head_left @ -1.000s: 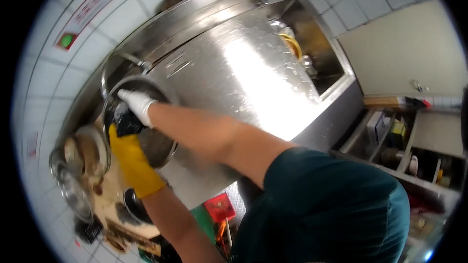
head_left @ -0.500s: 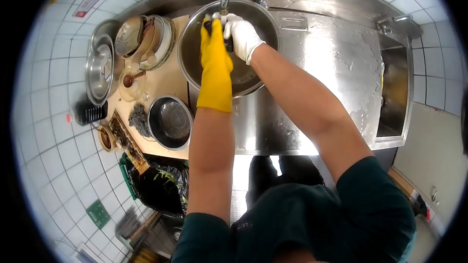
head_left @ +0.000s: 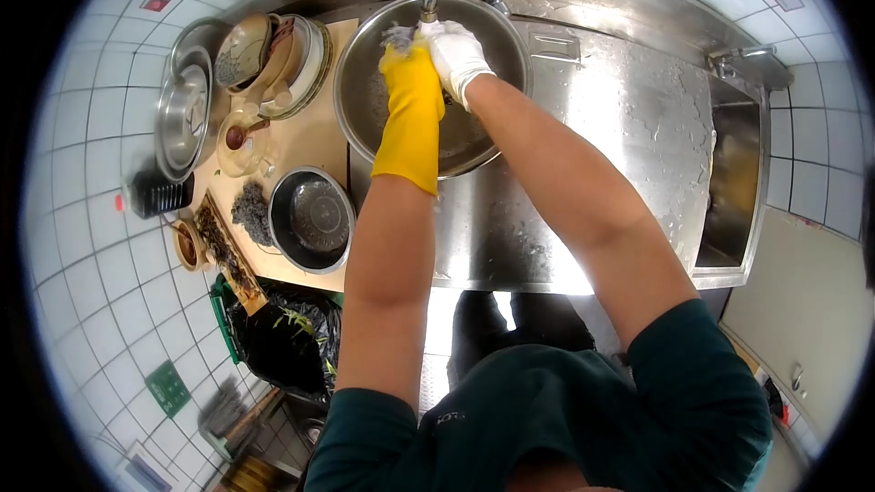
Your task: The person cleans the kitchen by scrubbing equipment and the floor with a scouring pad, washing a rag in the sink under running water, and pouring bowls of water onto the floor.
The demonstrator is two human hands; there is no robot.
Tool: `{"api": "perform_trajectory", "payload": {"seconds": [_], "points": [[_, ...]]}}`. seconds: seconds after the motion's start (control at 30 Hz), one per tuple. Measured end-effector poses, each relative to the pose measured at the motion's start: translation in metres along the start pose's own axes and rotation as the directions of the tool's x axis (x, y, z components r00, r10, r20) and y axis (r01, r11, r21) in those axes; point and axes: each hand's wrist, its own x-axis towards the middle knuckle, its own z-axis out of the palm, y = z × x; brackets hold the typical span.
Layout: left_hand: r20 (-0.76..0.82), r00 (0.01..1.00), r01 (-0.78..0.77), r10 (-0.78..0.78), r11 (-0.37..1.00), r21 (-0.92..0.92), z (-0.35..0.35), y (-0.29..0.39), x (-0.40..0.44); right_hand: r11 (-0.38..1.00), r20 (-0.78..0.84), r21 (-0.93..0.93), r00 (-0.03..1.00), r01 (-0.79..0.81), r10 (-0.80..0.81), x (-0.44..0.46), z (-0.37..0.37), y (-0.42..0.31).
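Note:
My left hand [head_left: 409,82], in a long yellow rubber glove, is raised over a large round metal basin [head_left: 344,118], its fingers close under the faucet [head_left: 431,7]. A blurred greyish-white patch [head_left: 399,38] shows at the yellow fingertips; whether it is water, foam or an object I cannot tell. My right hand [head_left: 458,56], in a white glove, presses against the left one with its fingers curled. Whatever the two hands close on is mostly hidden between them. Beneath them, the inside of the basin looks dull and wet.
Left of the basin, a wooden board [head_left: 301,141] bears stacked bowls [head_left: 283,73], a small metal pot [head_left: 313,219] and a grey scouring pad [head_left: 252,211]. A bin with a black bag [head_left: 283,337] stands below. Right lies a wet steel counter [head_left: 620,128], then a sink [head_left: 734,173].
Both hands remain together under the faucet. A dark object that showed between the gloves is now mostly covered, and a greyish-white blur has appeared at the yellow fingertips. The view has shifted slightly.

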Motion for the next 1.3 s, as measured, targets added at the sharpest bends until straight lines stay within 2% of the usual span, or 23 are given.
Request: {"api": "perform_trajectory", "payload": {"seconds": [0.07, 0.1, 0.2, 0.27, 0.3, 0.37, 0.47, 0.53, 0.63, 0.73, 0.8, 0.83, 0.87, 0.9, 0.93, 0.97, 1.0, 1.03, 1.1, 1.17, 1.2, 1.27, 1.3], "points": [[-0.220, 0.975, 0.030, 0.027, 0.968, 0.249, -0.001, -0.013, 0.011, 0.976, -0.033, -0.216, 0.999, -0.021, 0.014, -0.015, -0.005, -0.018], [-0.179, 0.983, 0.070, -0.032, 0.975, 0.212, -0.001, 0.002, 0.002, 0.946, -0.051, -0.322, 0.999, -0.033, 0.017, -0.021, -0.009, -0.029], [-0.087, 0.980, 0.195, -0.181, 0.960, 0.201, -0.006, 0.027, -0.010, 0.406, 0.401, -0.805, 0.901, 0.433, -0.167, -0.020, -0.021, -0.039], [-0.084, 0.963, 0.271, -0.257, 0.909, 0.316, -0.016, 0.025, 0.002, 0.722, 0.094, -0.683, 0.994, 0.105, -0.056, -0.019, -0.019, -0.042], [-0.061, 0.992, 0.130, -0.115, 0.883, 0.452, -0.023, 0.025, 0.002, 0.831, -0.046, -0.553, 0.998, -0.064, 0.046, -0.019, -0.019, -0.042], [0.048, 0.986, -0.148, 0.157, 0.719, 0.679, -0.040, 0.026, 0.002, 0.781, -0.024, -0.624, 0.998, 0.024, -0.050, -0.010, -0.030, -0.043], [0.256, 0.869, -0.470, 0.424, 0.543, 0.696, -0.064, 0.003, 0.019, 0.717, 0.036, -0.676, 0.979, 0.173, -0.202, -0.004, -0.055, -0.041], [0.429, 0.864, -0.500, 0.264, 0.350, 0.792, -0.070, -0.009, 0.019, 0.584, 0.110, -0.752, 0.932, 0.306, -0.346, -0.002, -0.057, -0.024], [0.432, 0.902, -0.432, 0.010, -0.027, 0.902, -0.058, 0.006, -0.013, 0.193, 0.325, -0.898, 0.893, 0.395, -0.312, -0.018, -0.052, -0.020], [0.329, 0.944, -0.330, -0.031, -0.098, 0.939, -0.050, -0.024, -0.012, 0.010, 0.334, -0.941, 0.924, 0.338, 0.189, -0.025, -0.038, -0.018], [0.241, 0.970, -0.244, 0.042, 0.229, 0.942, -0.040, -0.048, 0.005, 0.145, 0.308, -0.949, 0.921, 0.280, 0.237, -0.023, -0.036, -0.012], [0.218, 0.975, -0.180, -0.050, 0.402, 0.898, -0.038, -0.053, 0.012, 0.266, 0.307, -0.933, 0.923, 0.244, 0.231, -0.020, -0.031, -0.012], [0.211, 0.967, -0.099, -0.140, 0.555, 0.826, -0.034, -0.041, 0.014, 0.384, 0.306, -0.900, 0.926, 0.206, 0.222, -0.016, -0.025, -0.015], [0.379, 0.913, -0.396, 0.152, 0.555, 0.731, -0.035, -0.035, 0.004, 0.643, 0.171, -0.763, 0.979, 0.064, 0.106, -0.015, -0.018, -0.015], [0.277, 0.926, 0.052, -0.255, 0.815, 0.578, -0.030, -0.026, 0.002, 0.830, 0.141, -0.556, 0.981, -0.034, 0.135, -0.016, -0.023, -0.014], [0.269, 0.931, 0.103, -0.248, 0.883, 0.459, -0.028, -0.012, -0.009, 0.941, 0.214, -0.325, 0.962, -0.091, 0.167, -0.009, -0.025, -0.015], [0.262, 0.933, 0.153, -0.247, 0.931, 0.331, -0.027, -0.003, -0.017, 0.983, 0.292, -0.076, 0.939, -0.167, 0.182, -0.013, -0.025, -0.027], [0.271, 0.928, 0.219, -0.258, 0.962, 0.165, -0.026, 0.004, -0.025, 0.891, 0.198, 0.128, 0.891, -0.436, 0.408, -0.018, -0.031, -0.038], [0.284, 0.903, 0.346, -0.321, 0.938, -0.039, -0.024, 0.029, -0.033, 0.692, 0.416, 0.409, 0.796, -0.595, 0.439, -0.020, -0.044, -0.043], [0.192, 0.922, 0.328, -0.336, 0.942, 0.070, -0.013, 0.044, -0.039, 0.585, 0.582, 0.524, 0.762, -0.619, 0.285, -0.006, -0.048, -0.023], [0.146, 0.929, 0.323, -0.339, 0.938, 0.125, -0.009, 0.046, -0.041, 0.566, 0.549, 0.575, 0.792, -0.590, 0.267, -0.010, -0.043, -0.020], [0.087, 0.996, -0.053, 0.010, 0.863, 0.503, -0.010, 0.009, -0.010, 0.530, 0.477, 0.667, 0.847, -0.523, 0.236, -0.017, -0.033, -0.011], [0.117, 0.966, -0.246, 0.229, 0.686, 0.685, -0.013, 0.002, -0.005, 0.636, 0.446, 0.640, 0.882, -0.432, 0.151, -0.007, -0.031, 0.001]]}}
